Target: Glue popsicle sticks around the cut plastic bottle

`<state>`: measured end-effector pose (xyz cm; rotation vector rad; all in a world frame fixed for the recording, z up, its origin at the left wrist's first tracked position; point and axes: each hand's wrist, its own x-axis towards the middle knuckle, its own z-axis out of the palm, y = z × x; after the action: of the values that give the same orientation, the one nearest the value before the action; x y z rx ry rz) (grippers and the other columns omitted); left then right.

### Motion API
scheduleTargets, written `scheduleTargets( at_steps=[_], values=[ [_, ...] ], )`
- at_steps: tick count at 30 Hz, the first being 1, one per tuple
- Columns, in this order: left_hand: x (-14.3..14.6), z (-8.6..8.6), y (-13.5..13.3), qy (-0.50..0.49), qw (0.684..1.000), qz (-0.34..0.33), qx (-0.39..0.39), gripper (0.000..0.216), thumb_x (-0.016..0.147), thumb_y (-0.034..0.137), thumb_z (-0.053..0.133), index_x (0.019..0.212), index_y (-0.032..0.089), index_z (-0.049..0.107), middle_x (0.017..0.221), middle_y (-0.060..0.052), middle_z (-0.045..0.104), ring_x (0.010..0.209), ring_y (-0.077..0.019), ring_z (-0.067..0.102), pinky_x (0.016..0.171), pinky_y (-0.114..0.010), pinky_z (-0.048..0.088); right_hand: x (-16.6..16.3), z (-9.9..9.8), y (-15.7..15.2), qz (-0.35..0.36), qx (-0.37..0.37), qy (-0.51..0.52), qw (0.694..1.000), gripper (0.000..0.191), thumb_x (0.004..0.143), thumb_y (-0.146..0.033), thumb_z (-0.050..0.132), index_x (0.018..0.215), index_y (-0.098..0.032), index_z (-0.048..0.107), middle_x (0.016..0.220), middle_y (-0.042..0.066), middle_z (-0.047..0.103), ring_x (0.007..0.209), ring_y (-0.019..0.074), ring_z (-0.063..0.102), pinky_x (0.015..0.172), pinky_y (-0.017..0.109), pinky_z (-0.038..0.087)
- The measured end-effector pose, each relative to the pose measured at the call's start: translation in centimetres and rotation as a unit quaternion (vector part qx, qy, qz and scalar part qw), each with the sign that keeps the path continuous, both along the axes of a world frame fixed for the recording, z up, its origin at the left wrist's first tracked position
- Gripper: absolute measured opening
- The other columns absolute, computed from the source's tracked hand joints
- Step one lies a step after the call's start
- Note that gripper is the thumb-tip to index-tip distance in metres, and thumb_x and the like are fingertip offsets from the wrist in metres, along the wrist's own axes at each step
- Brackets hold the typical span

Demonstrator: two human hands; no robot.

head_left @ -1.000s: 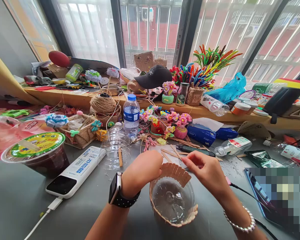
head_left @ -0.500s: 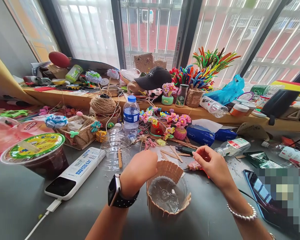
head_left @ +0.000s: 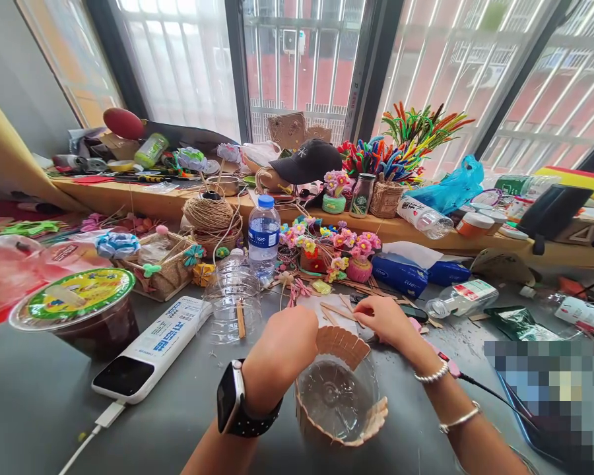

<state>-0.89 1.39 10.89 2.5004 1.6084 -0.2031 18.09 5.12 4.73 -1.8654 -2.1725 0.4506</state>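
Observation:
A clear round plastic tub (head_left: 327, 396), like a cut-off bottle base, stands on the table with wooden craft sticks (head_left: 344, 344) lining its outside. At its right a stretch of clear wall shows bare. My left hand (head_left: 288, 343), with a black watch at the wrist, is closed at the tub's left rear rim; its fingertips are hidden. Beyond the tub, my right hand (head_left: 389, 324) pinches at a loose wooden craft stick (head_left: 340, 311) lying on white paper. A pink glue gun (head_left: 450, 364) lies partly beneath my right forearm, its dark cord running right.
Left stand a sealed drink cup (head_left: 79, 310) and a white power bank (head_left: 151, 349) with a cable. A clear cut bottle (head_left: 232, 303) and a water bottle (head_left: 264, 241) are behind my left hand. Right are a clear bottle (head_left: 462, 297) and a partly blurred phone (head_left: 515, 402).
My right hand has moved left and away from me, from beside the glue gun to the loose sticks. My left hand stays at the tub. The view has shifted slightly.

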Motion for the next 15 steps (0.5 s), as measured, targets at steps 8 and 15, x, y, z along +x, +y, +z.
scheduleTargets(
  at_steps=[8,15],
  values=[
    [-0.1,0.0,-0.3,-0.009,1.0,0.011,0.008,0.024,0.074,0.012,0.041,0.077,0.014,0.065,0.073,-0.012,0.065,0.073,-0.021,0.063,0.064,-0.027,0.046,-3.0,-0.7,2.9,0.022,-0.062,-0.129,0.99,0.028,0.082,-0.034,0.046,0.104,-0.017,0.052,0.106,0.006,0.054,0.091,0.015,0.053,0.078,0.036,0.045],
    [-0.3,-0.7,-0.4,-0.027,1.0,0.001,0.014,0.024,0.075,0.012,0.041,0.076,0.016,0.065,0.071,-0.009,0.064,0.072,-0.0192,0.062,0.064,-0.025,0.045,-3.7,-1.5,3.7,0.016,-0.075,-0.166,0.983,0.03,0.082,-0.033,0.046,0.107,-0.017,0.05,0.109,0.007,0.052,0.093,0.0157,0.053,0.078,0.036,0.045]
  ],
)
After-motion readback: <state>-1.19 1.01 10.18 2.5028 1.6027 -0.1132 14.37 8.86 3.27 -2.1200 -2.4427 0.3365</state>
